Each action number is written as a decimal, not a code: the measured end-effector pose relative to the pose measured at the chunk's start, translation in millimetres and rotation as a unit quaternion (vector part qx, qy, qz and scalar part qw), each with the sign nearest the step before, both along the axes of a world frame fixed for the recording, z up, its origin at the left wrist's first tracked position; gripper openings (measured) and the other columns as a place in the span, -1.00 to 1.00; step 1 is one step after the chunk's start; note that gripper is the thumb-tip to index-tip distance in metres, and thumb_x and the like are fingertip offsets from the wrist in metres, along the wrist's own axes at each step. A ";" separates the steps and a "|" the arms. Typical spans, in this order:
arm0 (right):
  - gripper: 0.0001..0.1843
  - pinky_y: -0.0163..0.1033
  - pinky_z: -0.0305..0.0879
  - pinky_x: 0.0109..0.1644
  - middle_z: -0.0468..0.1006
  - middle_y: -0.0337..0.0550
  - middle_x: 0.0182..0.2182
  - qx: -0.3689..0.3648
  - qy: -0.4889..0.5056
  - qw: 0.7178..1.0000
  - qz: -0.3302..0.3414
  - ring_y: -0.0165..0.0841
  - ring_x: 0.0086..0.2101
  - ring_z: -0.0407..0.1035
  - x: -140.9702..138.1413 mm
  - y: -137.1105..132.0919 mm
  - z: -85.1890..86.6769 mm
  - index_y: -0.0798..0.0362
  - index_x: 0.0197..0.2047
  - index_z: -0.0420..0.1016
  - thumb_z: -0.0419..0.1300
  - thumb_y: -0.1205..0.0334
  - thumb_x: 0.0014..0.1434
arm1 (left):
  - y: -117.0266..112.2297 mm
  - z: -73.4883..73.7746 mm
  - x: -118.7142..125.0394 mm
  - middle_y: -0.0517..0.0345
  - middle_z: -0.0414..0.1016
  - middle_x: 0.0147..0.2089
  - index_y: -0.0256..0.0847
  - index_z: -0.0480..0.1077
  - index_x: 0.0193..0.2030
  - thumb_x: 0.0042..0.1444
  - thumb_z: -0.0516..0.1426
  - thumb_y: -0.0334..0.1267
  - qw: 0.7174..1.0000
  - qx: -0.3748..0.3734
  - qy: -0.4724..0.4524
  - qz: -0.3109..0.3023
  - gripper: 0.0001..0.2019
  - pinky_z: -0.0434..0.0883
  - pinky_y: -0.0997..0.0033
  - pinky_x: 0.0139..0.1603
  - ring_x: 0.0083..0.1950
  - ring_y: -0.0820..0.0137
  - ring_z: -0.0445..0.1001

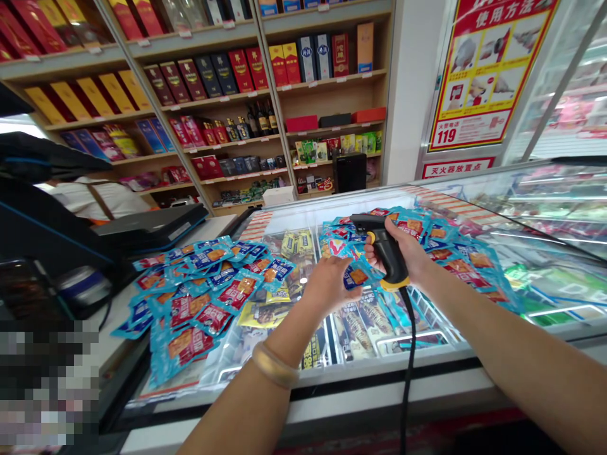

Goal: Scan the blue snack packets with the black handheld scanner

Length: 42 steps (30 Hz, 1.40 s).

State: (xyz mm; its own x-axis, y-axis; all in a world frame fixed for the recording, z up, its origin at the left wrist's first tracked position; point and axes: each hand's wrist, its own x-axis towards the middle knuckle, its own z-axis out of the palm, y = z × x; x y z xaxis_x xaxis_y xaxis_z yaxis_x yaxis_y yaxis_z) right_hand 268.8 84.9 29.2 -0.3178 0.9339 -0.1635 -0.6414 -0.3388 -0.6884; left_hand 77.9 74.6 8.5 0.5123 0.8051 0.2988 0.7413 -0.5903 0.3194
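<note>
My right hand is wrapped around a black and yellow handheld barcode scanner, its head pointing left and its cable hanging down toward me. Just left of it, my left hand, with a gold bangle on the wrist, grips a small blue snack packet between thumb and fingers. The packet is partly covered by the fingers. A heap of similar blue and red snack packets spreads behind and right of the scanner. Another pile of snack packets lies to the left.
Both piles rest on the glass top of a chest freezer with frozen goods inside. A counter with black checkout equipment stands at left, near a partly hidden person. Shelves of boxed goods line the back.
</note>
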 end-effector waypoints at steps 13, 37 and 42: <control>-0.49 -0.32 0.37 -0.46 0.43 -0.08 -0.55 -0.008 0.022 1.000 0.020 -0.37 -0.53 0.35 -3.9 -3.2 -0.3 0.11 -0.34 0.38 -0.08 -0.16 0.31 | 15.6 13.3 -19.4 0.11 0.53 -0.35 -0.22 0.47 -0.20 -0.01 0.21 -0.09 0.742 -0.303 -0.583 0.134 -0.72 0.46 0.24 -0.08 -0.28 0.34 0.51; -0.48 -0.32 0.33 -0.48 0.44 -0.08 -0.54 0.000 -0.029 0.997 0.073 -0.38 -0.58 0.31 -24.4 -18.7 6.4 0.14 -0.23 0.44 -0.15 -0.10 0.36 | 8.7 17.4 -12.8 0.02 0.56 -0.30 -0.25 0.44 -0.22 0.24 -0.03 -0.11 0.615 -0.424 -0.658 0.093 -0.69 0.50 0.24 -0.10 -0.29 0.35 0.54; -0.47 -0.31 0.32 -0.47 0.46 -0.07 -0.53 0.010 -0.024 0.997 0.074 -0.37 -0.57 0.32 -23.6 -17.5 3.9 0.14 -0.25 0.44 -0.14 -0.11 0.35 | 8.7 15.7 -13.6 -0.01 0.57 -0.28 -0.24 0.44 -0.17 0.21 -0.01 -0.09 0.622 -0.425 -0.652 0.084 -0.69 0.50 0.22 -0.11 -0.26 0.33 0.55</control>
State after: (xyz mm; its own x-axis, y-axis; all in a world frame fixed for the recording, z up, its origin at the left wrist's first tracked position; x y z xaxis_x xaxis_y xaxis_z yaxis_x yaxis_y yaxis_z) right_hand 245.2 67.4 33.1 -0.4449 0.8806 -0.1630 -0.5522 -0.4130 -0.7242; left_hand 64.3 83.2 24.1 0.1665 0.9660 -0.1981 -0.4470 0.2530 0.8580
